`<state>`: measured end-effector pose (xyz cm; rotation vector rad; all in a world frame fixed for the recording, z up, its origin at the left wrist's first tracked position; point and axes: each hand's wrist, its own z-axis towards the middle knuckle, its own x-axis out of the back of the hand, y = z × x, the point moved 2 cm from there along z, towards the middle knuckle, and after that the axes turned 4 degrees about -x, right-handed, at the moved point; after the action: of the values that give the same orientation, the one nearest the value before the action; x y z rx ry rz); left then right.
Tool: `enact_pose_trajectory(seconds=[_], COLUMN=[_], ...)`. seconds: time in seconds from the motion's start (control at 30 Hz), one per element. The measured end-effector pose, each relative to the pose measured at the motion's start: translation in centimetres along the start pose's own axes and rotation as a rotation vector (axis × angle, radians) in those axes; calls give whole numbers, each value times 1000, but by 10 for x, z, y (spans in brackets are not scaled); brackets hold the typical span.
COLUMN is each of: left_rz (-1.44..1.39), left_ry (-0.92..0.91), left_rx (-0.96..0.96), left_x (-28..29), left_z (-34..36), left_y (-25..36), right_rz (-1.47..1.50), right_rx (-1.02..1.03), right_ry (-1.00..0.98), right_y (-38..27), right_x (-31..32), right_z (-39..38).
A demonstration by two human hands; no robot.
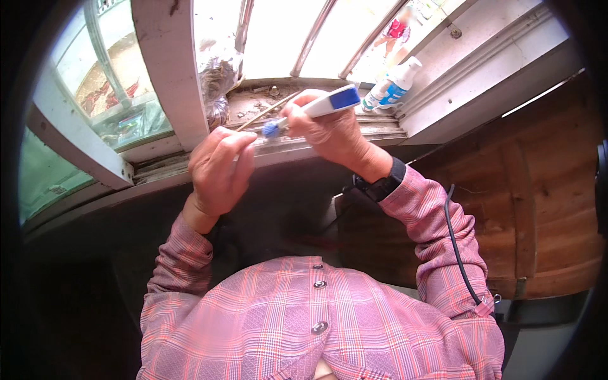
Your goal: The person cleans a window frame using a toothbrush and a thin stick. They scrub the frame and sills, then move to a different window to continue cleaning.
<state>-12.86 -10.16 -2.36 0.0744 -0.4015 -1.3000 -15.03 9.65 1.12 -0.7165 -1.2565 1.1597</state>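
Observation:
My right hand point(329, 130) is wrapped round a small brush point(323, 106) with a white handle and a broad blue patch at its upper end. The blue bristles, slightly blurred, point down and left toward my left hand point(220, 164). That hand is closed, thumb and fingertips together close to the bristles; whatever they pinch, if anything, is too small to make out. A thin pale stick point(272, 111) slants up from behind the left fingers over the window sill point(253, 101). I cannot tell whether the fingers touch it.
White bottles with blue labels point(394, 85) stand at the sill's right end. A crumpled plastic bag point(218, 85) sits at its left. Metal bars point(313, 38) cross the window, with a person point(398, 30) outside. A wooden panel point(487, 215) stands at right; a black cable point(459, 247) hangs along my right sleeve.

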Motion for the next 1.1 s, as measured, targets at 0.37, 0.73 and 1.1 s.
enact_pose_trajectory(seconds=[0.37, 0.73, 1.1], left_rz=[-38, 97, 162], left_ry=[39, 36, 31], left_rx=[100, 99, 78], left_x=[17, 37, 33], left_z=[1, -9, -7], left_y=[0, -11, -9], right_rz=[129, 101, 59], right_rx=[16, -16, -20], right_ry=[-21, 94, 118], right_y=[15, 13, 16], right_x=[9, 3, 23], right_z=[-4, 21, 17])
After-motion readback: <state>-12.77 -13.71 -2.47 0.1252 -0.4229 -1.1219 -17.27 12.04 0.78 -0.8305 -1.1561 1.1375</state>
